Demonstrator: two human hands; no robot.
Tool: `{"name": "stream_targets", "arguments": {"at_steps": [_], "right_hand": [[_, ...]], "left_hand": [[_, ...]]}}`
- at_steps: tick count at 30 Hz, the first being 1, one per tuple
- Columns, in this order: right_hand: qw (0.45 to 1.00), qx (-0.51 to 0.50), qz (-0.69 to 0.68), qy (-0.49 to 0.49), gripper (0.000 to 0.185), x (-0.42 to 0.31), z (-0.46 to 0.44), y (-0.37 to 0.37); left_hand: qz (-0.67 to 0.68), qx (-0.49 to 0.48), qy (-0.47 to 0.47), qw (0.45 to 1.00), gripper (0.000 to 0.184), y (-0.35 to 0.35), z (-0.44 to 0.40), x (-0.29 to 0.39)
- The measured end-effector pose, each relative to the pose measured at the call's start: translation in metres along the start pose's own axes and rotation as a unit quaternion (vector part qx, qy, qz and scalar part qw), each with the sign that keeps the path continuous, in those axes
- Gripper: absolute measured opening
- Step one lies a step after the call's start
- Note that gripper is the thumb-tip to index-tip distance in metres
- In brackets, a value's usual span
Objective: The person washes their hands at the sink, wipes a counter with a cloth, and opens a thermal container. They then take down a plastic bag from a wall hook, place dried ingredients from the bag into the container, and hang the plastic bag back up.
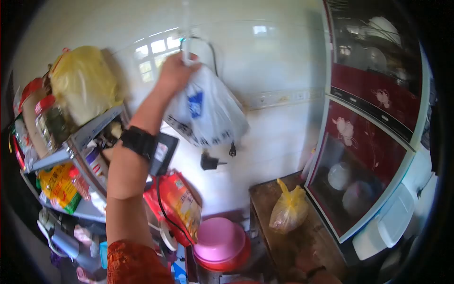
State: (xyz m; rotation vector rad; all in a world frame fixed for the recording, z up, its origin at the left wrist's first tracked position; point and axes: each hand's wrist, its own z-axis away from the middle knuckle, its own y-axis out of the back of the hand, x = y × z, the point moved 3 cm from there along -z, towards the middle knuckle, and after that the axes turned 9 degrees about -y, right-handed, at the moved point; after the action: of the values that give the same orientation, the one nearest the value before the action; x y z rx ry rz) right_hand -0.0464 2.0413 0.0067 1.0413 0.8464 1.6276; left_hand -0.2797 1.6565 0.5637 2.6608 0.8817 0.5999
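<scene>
My left hand (178,72) is raised to the tiled wall, its fingers closed round the top of a white plastic bag (213,109) with blue and black print. The bag hangs full below the hand, in front of dark cords. A black band with a small device (163,154) is on my left wrist. Low in the view, my right hand (309,259) is dim and blurred over the brown wooden table (267,203), its fingers not distinct. Near it on the table sits a knotted yellow plastic bag (288,210).
At left a metal shelf (92,125) holds a large yellow bag (85,83), a red-lidded jar (51,120) and packets. Pink and red basins (220,241) stand beside a red packet (179,203). A dark red glass-door cabinet (364,146) stands right.
</scene>
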Motion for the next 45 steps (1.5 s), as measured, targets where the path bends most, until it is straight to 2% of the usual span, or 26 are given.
{"name": "stream_targets", "arguments": {"at_steps": [5, 6, 7, 8, 9, 10, 11, 13, 14, 15, 17, 18, 19, 20, 21, 24, 25, 27, 29, 31, 33, 34, 36, 37, 41, 45], "right_hand": [[0.998, -0.034, -0.024, 0.044, 0.090, 0.000, -0.002, -0.003], [0.998, -0.043, -0.026, 0.050, 0.089, 0.000, -0.001, -0.004], [0.997, -0.049, -0.033, 0.055, 0.088, 0.001, 0.002, 0.001], [0.996, -0.056, -0.038, 0.058, 0.088, 0.001, 0.008, 0.006], [0.995, -0.057, -0.045, 0.062, 0.087, -0.002, 0.013, 0.016], [0.994, -0.056, -0.072, 0.052, 0.083, -0.007, 0.032, 0.037], [0.993, -0.061, -0.045, 0.085, 0.083, 0.003, 0.020, 0.011], [0.969, -0.069, -0.237, -0.015, 0.096, 0.033, -0.033, -0.039], [0.959, -0.121, -0.254, -0.022, 0.092, 0.025, -0.029, -0.026], [0.962, -0.114, -0.248, -0.001, 0.092, 0.013, -0.020, -0.011], [0.972, 0.068, -0.207, 0.084, 0.075, -0.004, 0.021, 0.019], [0.981, -0.030, -0.150, 0.115, 0.076, -0.030, 0.074, 0.065], [0.954, -0.148, -0.162, 0.206, 0.075, -0.048, 0.071, 0.043], [0.901, -0.278, -0.181, 0.278, 0.073, -0.065, 0.071, 0.021], [0.847, -0.357, -0.186, 0.346, 0.071, -0.096, 0.109, 0.028], [0.756, -0.424, -0.111, 0.486, 0.063, -0.185, 0.206, 0.029], [0.741, -0.423, -0.085, 0.514, 0.060, -0.207, 0.226, 0.025], [0.721, -0.408, -0.042, 0.559, 0.055, -0.248, 0.260, 0.022], [0.721, -0.361, -0.036, 0.591, 0.049, -0.283, 0.292, 0.030], [0.711, -0.279, -0.105, 0.637, 0.044, -0.330, 0.335, 0.053], [0.659, -0.195, -0.222, 0.691, 0.038, -0.392, 0.391, 0.083], [0.641, -0.218, -0.256, 0.690, 0.036, -0.419, 0.427, 0.100], [0.584, -0.222, -0.319, 0.712, 0.033, -0.472, 0.486, 0.108], [0.549, -0.207, -0.345, 0.732, 0.032, -0.500, 0.505, 0.104], [0.550, -0.245, -0.248, 0.759, 0.035, -0.583, 0.565, 0.072], [0.470, -0.108, -0.234, 0.844, 0.044, -0.655, 0.617, 0.034]], "left_hand": [[0.070, -0.151, 0.006, 0.986, 0.022, -0.021, 0.132, 0.055], [-0.038, -0.202, 0.008, 0.979, 0.022, -0.015, 0.161, 0.097], [-0.042, -0.241, 0.063, 0.968, 0.022, -0.012, 0.188, 0.119], [0.040, -0.230, 0.053, 0.971, 0.023, -0.014, 0.217, 0.131], [0.049, -0.234, 0.157, 0.958, 0.024, -0.008, 0.244, 0.158], [0.075, -0.208, 0.190, 0.957, 0.024, 0.006, 0.269, 0.163], [0.019, -0.243, 0.115, 0.963, 0.024, -0.003, 0.291, 0.189], [0.037, -0.246, 0.152, 0.957, 0.023, 0.012, 0.335, 0.221], [0.062, -0.226, 0.150, 0.960, 0.025, 0.027, 0.357, 0.232], [0.059, -0.223, 0.174, 0.957, 0.028, 0.045, 0.373, 0.249], [0.121, -0.192, 0.225, 0.948, 0.031, 0.084, 0.404, 0.278], [0.113, -0.182, 0.247, 0.945, 0.030, 0.105, 0.418, 0.293], [0.106, -0.173, 0.269, 0.942, 0.030, 0.127, 0.433, 0.308], [0.121, -0.118, 0.269, 0.948, 0.030, 0.148, 0.450, 0.323], [0.049, -0.140, 0.278, 0.949, 0.031, 0.170, 0.462, 0.336], [0.018, -0.045, 0.333, 0.942, 0.034, 0.238, 0.509, 0.379], [0.000, -0.008, 0.342, 0.940, 0.034, 0.261, 0.526, 0.390], [-0.015, 0.063, 0.456, 0.887, 0.034, 0.303, 0.559, 0.416], [-0.116, 0.105, 0.515, 0.842, 0.029, 0.344, 0.604, 0.435], [-0.146, 0.108, 0.518, 0.836, 0.027, 0.385, 0.659, 0.441], [-0.235, 0.103, 0.587, 0.768, 0.030, 0.411, 0.712, 0.451], [-0.225, 0.104, 0.591, 0.768, 0.030, 0.418, 0.736, 0.456], [-0.316, 0.067, 0.629, 0.707, 0.032, 0.442, 0.782, 0.466], [-0.301, 0.073, 0.620, 0.720, 0.031, 0.454, 0.806, 0.473], [-0.280, 0.203, 0.675, 0.652, 0.029, 0.502, 0.868, 0.504], [-0.297, 0.279, 0.669, 0.622, 0.029, 0.548, 0.892, 0.515]]}}
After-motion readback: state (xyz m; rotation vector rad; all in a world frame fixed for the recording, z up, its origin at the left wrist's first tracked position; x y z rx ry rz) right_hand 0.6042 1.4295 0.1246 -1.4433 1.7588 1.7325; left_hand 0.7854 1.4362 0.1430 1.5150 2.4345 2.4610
